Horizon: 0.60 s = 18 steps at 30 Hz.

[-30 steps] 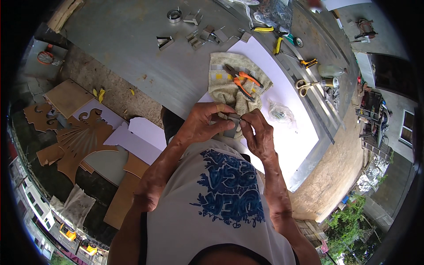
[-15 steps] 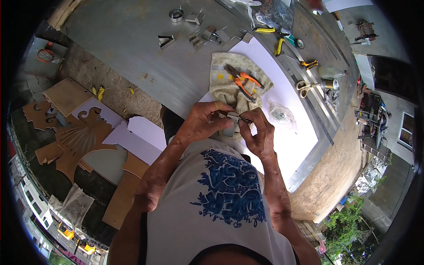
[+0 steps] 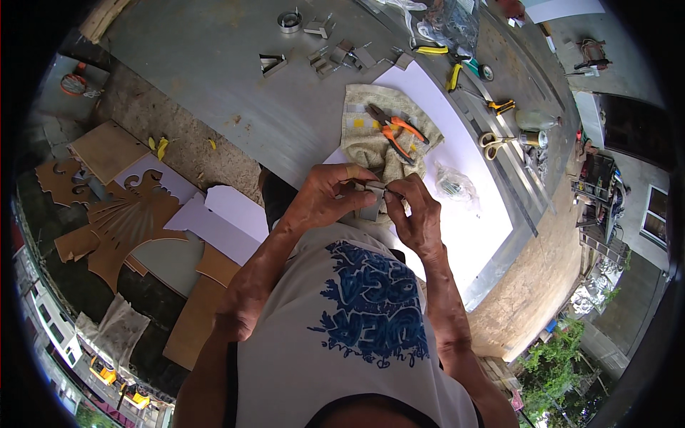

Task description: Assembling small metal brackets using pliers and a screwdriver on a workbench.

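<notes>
Close in front of my shirt, my left hand [image 3: 332, 196] is closed around a small grey metal bracket [image 3: 369, 211], thumb and fingers gripping its upper part. My right hand [image 3: 415, 214] pinches at the bracket's right upper edge; whatever lies between those fingertips is too small and hidden to name. Beneath both hands is a beige towel [image 3: 354, 143] with a yellow-patterned band. Pliers with orange-and-black handles [image 3: 397, 133] lie on the towel, just beyond my fingers. To the right of my right hand sits a clear plastic bag [image 3: 455, 187] of small parts on a white sheet [image 3: 481, 235].
Similar metal brackets [image 3: 342, 53] and a metal ring [image 3: 290, 23] lie on the grey metal table [image 3: 214, 78]. Yellow-handled pliers [image 3: 454, 76], scissors [image 3: 489, 146], a utility knife [image 3: 501, 106] and metal strips [image 3: 517, 192] line the right side. Cut brown boards [image 3: 135, 214] lie lower left.
The bracket has tilted slightly between my hands, and my right fingertips have shifted a little along its edge. Otherwise the view has only moved slightly.
</notes>
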Motion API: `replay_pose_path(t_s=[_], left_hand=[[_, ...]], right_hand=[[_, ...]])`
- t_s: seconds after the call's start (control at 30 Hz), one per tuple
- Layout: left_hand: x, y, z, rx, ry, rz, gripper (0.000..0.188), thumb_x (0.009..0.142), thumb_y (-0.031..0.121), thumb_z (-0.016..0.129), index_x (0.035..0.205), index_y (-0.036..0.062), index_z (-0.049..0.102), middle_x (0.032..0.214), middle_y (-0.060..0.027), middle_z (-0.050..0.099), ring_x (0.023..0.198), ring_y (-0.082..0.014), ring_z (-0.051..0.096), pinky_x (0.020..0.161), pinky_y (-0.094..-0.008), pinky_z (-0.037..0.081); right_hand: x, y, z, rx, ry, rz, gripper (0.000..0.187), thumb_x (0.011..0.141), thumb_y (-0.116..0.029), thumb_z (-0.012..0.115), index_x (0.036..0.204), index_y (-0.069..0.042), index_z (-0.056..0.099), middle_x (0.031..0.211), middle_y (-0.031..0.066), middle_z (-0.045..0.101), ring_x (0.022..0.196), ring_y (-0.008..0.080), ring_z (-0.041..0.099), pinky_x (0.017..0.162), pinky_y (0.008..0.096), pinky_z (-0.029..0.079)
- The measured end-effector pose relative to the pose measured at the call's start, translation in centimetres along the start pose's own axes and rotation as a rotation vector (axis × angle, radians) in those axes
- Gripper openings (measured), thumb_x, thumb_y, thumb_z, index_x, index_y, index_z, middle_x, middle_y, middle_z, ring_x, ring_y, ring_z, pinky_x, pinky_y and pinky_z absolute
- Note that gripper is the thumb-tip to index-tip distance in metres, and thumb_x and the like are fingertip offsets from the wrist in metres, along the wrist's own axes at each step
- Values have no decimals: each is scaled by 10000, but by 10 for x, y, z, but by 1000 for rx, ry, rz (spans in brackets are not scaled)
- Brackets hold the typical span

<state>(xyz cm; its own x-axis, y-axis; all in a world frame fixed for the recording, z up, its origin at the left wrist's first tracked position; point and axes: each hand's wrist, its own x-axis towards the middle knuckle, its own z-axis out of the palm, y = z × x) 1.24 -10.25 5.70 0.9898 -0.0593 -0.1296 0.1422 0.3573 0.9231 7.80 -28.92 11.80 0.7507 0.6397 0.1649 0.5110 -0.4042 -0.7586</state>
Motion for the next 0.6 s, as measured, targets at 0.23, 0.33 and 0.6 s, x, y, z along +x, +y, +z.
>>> replay_pose_path(t_s=[0.23, 0.33, 0.6], left_hand=[[0, 4, -1, 3, -5, 66, 354, 814, -96, 721, 1148, 2, 658, 1066, -82, 674, 951, -129, 641, 829, -272, 562], [0, 2, -2, -9, -1, 93, 366, 806, -110, 718, 1149, 5, 662, 1076, -84, 671, 952, -132, 643, 829, -275, 566], [-2, 5, -6, -17, 9, 100, 357, 829, -97, 704, 1170, 3, 661, 1091, -72, 666, 967, -108, 626, 802, -241, 537]], right_hand=[[1, 1, 1, 30, -32, 17, 223, 850, 58, 653, 1028, -42, 561, 815, 125, 582, 695, 268, 594, 588, 365, 478], [1, 0, 2, 26, -30, 14, 223, 851, 57, 654, 1029, -42, 562, 817, 120, 585, 703, 267, 596, 596, 362, 479], [-1, -2, 4, 53, -30, 55, 222, 858, 29, 676, 1041, -44, 574, 845, 120, 600, 724, 271, 602, 624, 370, 489]])
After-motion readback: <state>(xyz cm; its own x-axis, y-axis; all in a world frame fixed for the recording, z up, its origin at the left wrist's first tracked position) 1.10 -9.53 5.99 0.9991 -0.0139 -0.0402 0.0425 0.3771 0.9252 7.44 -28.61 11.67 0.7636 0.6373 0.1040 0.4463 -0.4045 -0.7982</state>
